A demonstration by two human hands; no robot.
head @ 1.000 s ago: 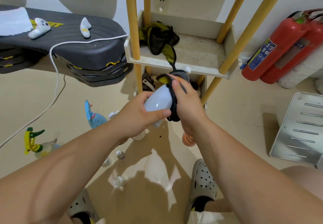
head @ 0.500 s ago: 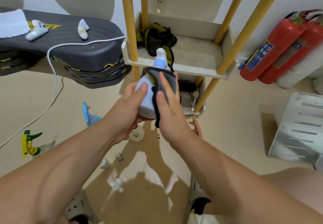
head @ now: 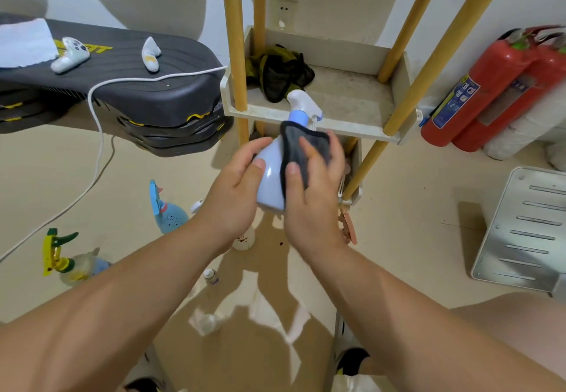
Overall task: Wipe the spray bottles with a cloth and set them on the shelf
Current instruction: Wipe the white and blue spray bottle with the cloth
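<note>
Here the left hand (head: 235,189) grasps the pale blue spray bottle (head: 268,183) from its left side, thumb on the near face and fingers curled behind; the right hand (head: 312,198) holds a grey cloth (head: 301,152) against the right side of the bottle, with fingers curved over the cloth and the thumb on its near edge. The bottle stands almost upright between the two hands, in the air; its white trigger head (head: 303,105) rises above the fingers, in front of the shelf (head: 352,97). The shelf is just beyond the hands; on its tray, beyond the left hand, lies a dark green rag (head: 280,73).

Below and left of the left hand a blue spray bottle (head: 170,212) stands on the floor; farther left, well apart, there is a bottle with a yellow-green trigger (head: 59,258). Far to the right of the right hand two red fire extinguishers (head: 496,91) lean at the wall; a metal plate (head: 520,232) lies nearer.
</note>
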